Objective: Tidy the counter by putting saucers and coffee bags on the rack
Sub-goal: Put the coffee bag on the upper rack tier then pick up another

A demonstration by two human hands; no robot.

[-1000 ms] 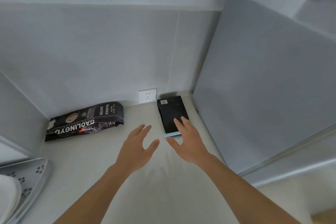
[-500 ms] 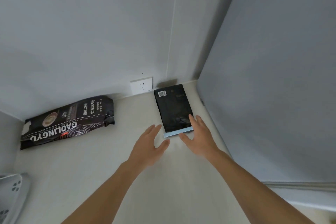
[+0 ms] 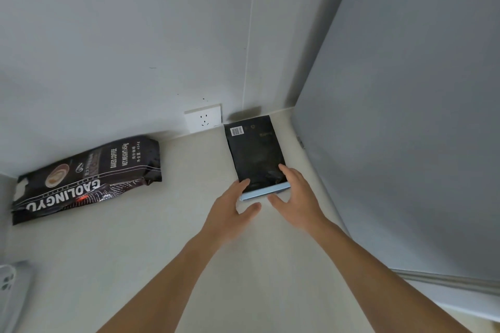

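- While both bare hands reach to its near end, the flat black coffee bag with a pale blue strip (image 3: pixel 255 155) lies on the pale surface (image 3: pixel 173 251), far right by the white wall socket (image 3: pixel 203 118).
- Left hand (image 3: pixel 230 213) and right hand (image 3: pixel 297 197) flank the strip, fingers spread, touching but not closed.
- Glossy black printed coffee bag (image 3: pixel 86 178) lies far left.

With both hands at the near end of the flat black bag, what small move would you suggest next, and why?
Probably close both hands on the black bag and lift. The left hand and right hand are open, flanking its blue-edged end, and it lies flat on the counter.
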